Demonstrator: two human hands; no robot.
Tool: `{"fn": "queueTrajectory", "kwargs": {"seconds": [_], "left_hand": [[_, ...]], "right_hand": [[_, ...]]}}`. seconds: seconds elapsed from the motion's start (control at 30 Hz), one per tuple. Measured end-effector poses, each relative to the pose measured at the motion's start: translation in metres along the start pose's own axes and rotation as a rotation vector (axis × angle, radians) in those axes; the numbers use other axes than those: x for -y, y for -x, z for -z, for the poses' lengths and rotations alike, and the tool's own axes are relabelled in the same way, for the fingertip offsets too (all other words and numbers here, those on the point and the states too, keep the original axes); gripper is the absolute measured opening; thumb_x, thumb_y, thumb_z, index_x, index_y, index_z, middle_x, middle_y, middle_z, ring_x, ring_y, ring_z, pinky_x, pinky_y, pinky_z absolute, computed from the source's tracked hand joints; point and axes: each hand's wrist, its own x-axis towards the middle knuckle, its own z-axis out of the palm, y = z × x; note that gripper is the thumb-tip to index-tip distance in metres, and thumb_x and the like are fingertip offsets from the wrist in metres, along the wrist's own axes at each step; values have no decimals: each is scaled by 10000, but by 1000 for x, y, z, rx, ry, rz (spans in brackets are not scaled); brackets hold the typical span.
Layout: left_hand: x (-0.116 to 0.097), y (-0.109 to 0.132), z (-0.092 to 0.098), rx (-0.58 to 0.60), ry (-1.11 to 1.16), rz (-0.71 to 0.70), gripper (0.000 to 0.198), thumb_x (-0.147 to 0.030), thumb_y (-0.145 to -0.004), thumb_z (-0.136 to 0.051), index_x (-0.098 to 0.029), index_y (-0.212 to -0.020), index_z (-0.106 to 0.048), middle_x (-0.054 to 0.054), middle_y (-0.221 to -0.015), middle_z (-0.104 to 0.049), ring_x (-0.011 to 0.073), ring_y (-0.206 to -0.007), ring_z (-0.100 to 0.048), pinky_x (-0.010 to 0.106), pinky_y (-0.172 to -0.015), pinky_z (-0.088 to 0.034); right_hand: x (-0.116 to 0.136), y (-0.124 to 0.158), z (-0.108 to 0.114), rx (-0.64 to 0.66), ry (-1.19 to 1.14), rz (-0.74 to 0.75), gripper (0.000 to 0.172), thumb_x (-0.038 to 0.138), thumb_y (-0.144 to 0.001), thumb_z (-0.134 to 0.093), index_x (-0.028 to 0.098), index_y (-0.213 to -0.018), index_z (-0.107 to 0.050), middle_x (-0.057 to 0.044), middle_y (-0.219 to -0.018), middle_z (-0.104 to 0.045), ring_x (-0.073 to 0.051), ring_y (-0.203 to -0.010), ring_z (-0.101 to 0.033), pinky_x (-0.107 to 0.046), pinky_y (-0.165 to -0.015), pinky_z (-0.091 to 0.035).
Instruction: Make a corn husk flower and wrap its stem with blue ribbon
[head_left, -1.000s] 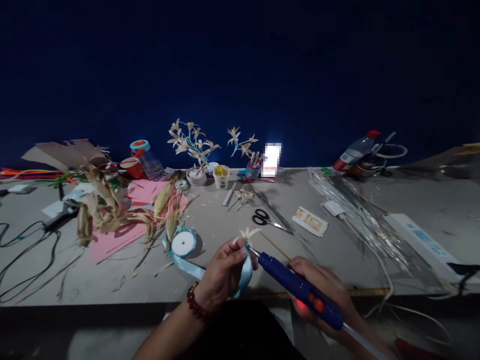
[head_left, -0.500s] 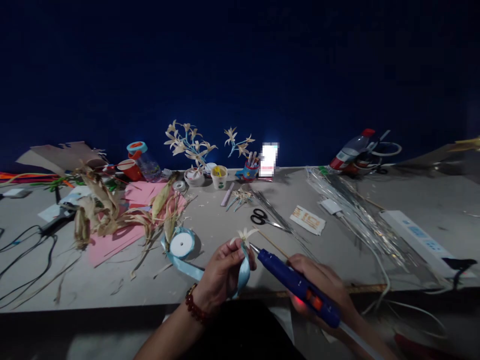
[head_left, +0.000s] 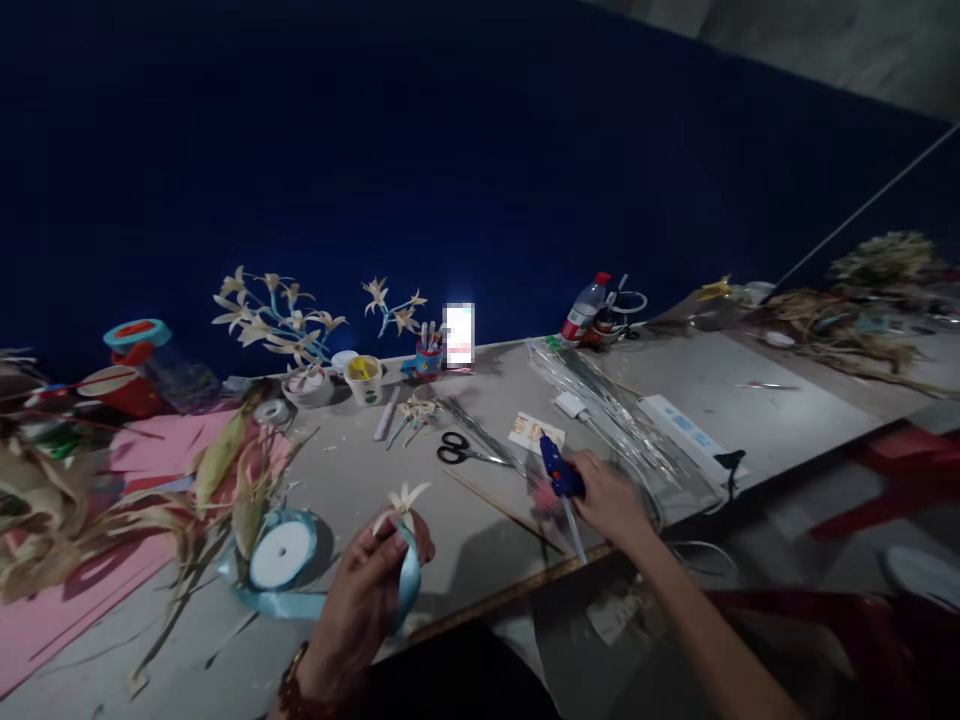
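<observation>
My left hand [head_left: 360,580] pinches a small husk flower [head_left: 406,498] with pale pointed petals. Light blue ribbon [head_left: 409,578] hangs from the flower and runs behind the hand to its spool [head_left: 282,554] at the left. Farther right, my right hand [head_left: 611,500] is wrapped around a dark blue glue gun [head_left: 555,465], a clear glue stick [head_left: 574,530] trailing from its back end. The gun's nozzle reaches over a white printed packet [head_left: 521,430]. Black-handled scissors [head_left: 454,448] and a thin stick [head_left: 495,505] lie between the hands.
Dry husks [head_left: 240,480] and pink paper [head_left: 75,635] cover the left side. Husk-flower branches [head_left: 281,315] stand in a pot behind. Wires in clear wrap [head_left: 607,400], a power strip [head_left: 686,430] and a bottle [head_left: 586,308] are on the right. The table's front edge [head_left: 517,592] runs diagonally.
The glue gun has moved away from the flower to the right, over the packet, in my right hand. My left hand still holds the flower. The view has turned right.
</observation>
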Motion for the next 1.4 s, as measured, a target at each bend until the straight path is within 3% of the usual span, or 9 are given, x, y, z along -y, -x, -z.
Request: {"fn": "queueTrajectory", "kwargs": {"seconds": [0.23,0.33,0.4,0.43,0.53,0.63,0.73,0.97,1.4], "left_hand": [[0,-3,-6,-66,4,-10,244,-296,-765,-821,-155,-726,-625,3,-674,-588,115,-647,-503,243,-667,-427],[-2,-5,-9,-110,-15,3,278,-332,-742,-833,-144,-730,-627,10,-672,-591,112,-632,-511,230,-631,-422],[-4,-7,-11,-148,-17,-5,307,-341,-708,-855,-142,-717,-621,10,-658,-592,115,-642,-530,214,-616,-415],[-4,-8,-13,-178,-12,-16,319,-337,-685,-871,-144,-719,-619,8,-657,-597,114,-645,-537,204,-609,-409],[-4,-9,-18,-228,-16,-44,329,-333,-667,-885,-146,-726,-621,-4,-652,-606,96,-618,-528,182,-584,-393],[-4,-7,-21,-223,-27,-74,305,-334,-700,-866,-148,-727,-625,-13,-660,-613,85,-601,-525,179,-581,-402],[-6,-4,-19,-248,-8,-135,261,-296,-708,-866,-157,-749,-649,-16,-696,-642,98,-660,-581,184,-638,-448],[-12,4,-8,-242,103,-202,245,-249,-682,-887,-166,-780,-677,5,-768,-729,143,-749,-679,275,-813,-531],[-16,4,-4,-276,157,-175,298,-258,-622,-920,-169,-794,-693,-15,-784,-707,109,-744,-652,222,-781,-520]], "right_hand": [[-45,-13,-2,118,-37,133,423,155,-713,-564,167,-1132,-625,-162,-1159,-665,-285,-1004,-686,-369,-891,-544],[-43,-19,8,101,-59,190,443,180,-665,-600,162,-1104,-655,-222,-1191,-668,-379,-1056,-674,-489,-906,-543],[-19,-19,19,28,-79,203,431,236,-689,-604,171,-1113,-640,-242,-1226,-649,-441,-1067,-658,-590,-886,-527],[2,-17,27,-84,-140,218,348,277,-753,-596,200,-1089,-640,-215,-1200,-666,-435,-1059,-662,-592,-886,-526],[91,-4,51,-248,-555,314,164,211,-902,-541,287,-1028,-613,-112,-1043,-693,-296,-955,-692,-400,-825,-559],[178,3,62,-285,-843,366,173,236,-885,-614,262,-1051,-573,-60,-941,-643,-243,-859,-667,-367,-783,-560],[230,0,59,-379,-940,329,182,225,-849,-670,234,-989,-554,-26,-864,-596,-219,-841,-630,-344,-764,-542],[257,-8,42,-408,-1022,318,101,131,-874,-626,215,-859,-572,-14,-809,-589,-162,-718,-588,-283,-667,-512],[264,-10,42,-474,-1003,359,141,107,-863,-634,238,-872,-581,-48,-946,-700,-208,-915,-665,-345,-798,-534]]}}
